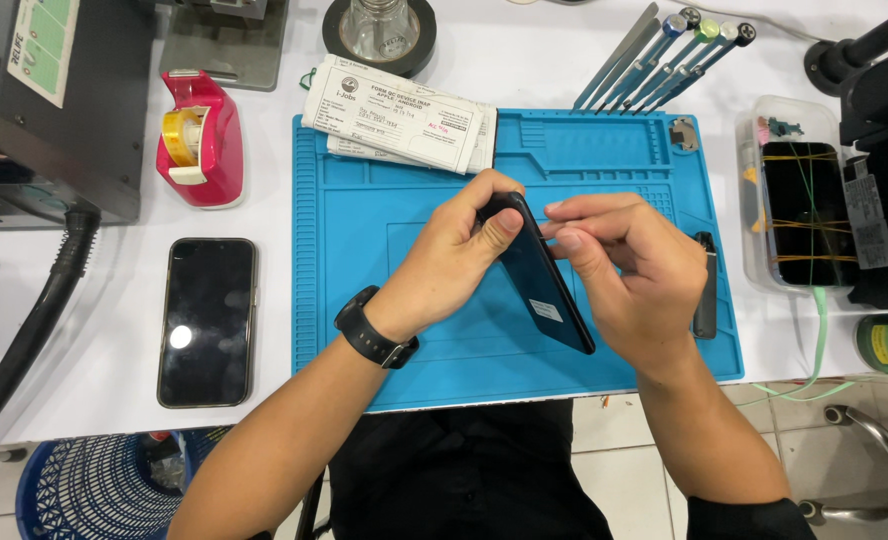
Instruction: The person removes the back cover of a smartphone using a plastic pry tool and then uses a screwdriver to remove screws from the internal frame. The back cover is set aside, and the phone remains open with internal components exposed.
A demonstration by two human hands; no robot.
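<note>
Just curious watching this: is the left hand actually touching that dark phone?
Touching. The head view shows the left hand wrapped on the dark phone's top edge, thumb pressed flat.

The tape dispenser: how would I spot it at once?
Start at the blue work mat in the middle of the white table, then look just past its upper left corner. There sits the tape dispenser, the only bright pink thing, with a yellow roll, above a dark smartphone lying flat.

Bare blue mat [364, 300] beside papers [404, 125]
</note>
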